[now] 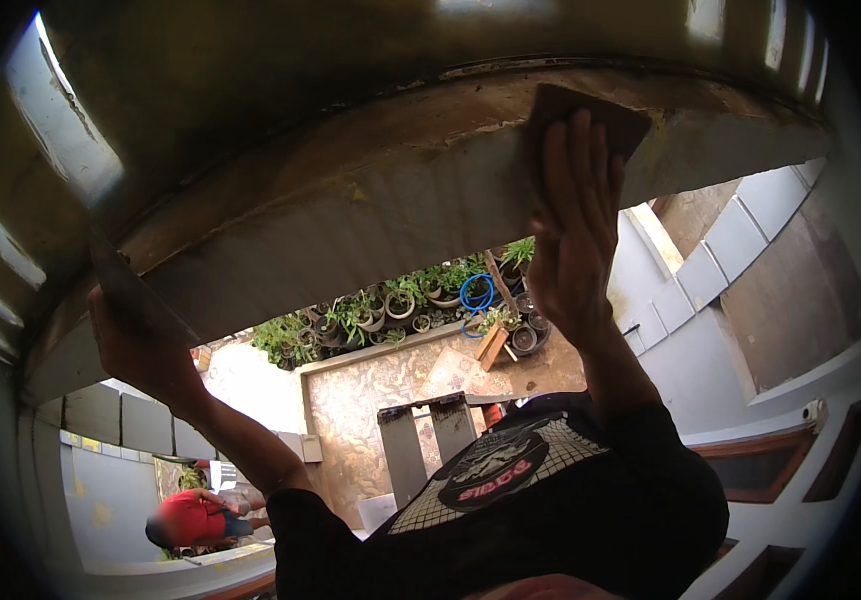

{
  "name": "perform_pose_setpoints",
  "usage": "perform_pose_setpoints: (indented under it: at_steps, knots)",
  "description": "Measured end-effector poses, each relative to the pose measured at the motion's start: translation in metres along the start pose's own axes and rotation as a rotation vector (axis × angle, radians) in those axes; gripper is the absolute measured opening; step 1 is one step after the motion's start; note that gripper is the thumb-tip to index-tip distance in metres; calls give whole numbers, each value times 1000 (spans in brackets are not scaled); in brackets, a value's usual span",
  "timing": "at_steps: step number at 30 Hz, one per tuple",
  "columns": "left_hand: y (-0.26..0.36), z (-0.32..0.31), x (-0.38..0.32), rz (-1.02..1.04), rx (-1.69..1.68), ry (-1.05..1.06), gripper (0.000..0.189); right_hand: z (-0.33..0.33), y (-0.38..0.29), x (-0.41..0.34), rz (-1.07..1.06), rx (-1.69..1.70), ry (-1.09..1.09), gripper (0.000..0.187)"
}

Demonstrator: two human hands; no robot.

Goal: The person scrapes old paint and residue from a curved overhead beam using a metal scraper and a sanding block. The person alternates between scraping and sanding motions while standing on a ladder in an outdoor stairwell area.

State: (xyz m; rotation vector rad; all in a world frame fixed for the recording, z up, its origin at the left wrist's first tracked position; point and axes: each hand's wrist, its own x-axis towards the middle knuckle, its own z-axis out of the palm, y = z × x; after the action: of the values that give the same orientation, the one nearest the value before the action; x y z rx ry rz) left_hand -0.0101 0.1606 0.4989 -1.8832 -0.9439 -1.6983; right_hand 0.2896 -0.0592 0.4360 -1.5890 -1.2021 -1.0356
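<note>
My left hand [142, 360] is at the left end of a grey-painted concrete ledge [340, 225], gripping a thin, flat dark plate [147, 300] with straight edges. Its exact kind is unclear in the shade. Further right, my right hand [577, 210] reaches up with its fingers laid over a flat, dark brown square piece [629, 124]. That piece lies against the ledge near its rough brown upper edge; its material cannot be told. The ledge face shows streaks and yellowish patches.
A dark surface with bright reflections is above the ledge. Far below are a ladder [404, 450], potted plants [400, 300], a coiled blue hose [478, 292] and a tiled floor [348, 397]. A person in a red shirt [194, 517] is at the lower left. A grey wall with ledges curves along the right.
</note>
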Motion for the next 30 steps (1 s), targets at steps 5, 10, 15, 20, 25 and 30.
perform_pose_setpoints:
  at_steps: [5,10,15,20,25,30]
  knots:
    - [12,12,0,-102,90,-11,31,5,-18,19,11,55,43,54]
    - [-3,6,3,33,0,41,31,-22,46,-5,57,-64,59,59]
    - [15,14,2,-72,52,16,35,-20,49,11,196,33,293,55]
    - [-18,9,5,140,76,31,37,-21,49,-20,67,-15,-20,60]
    - [-5,16,4,3,-25,-27,37,-45,107,15,209,-57,378,59]
    - [-13,13,7,95,154,20,37,-34,87,-55,112,-77,-43,57]
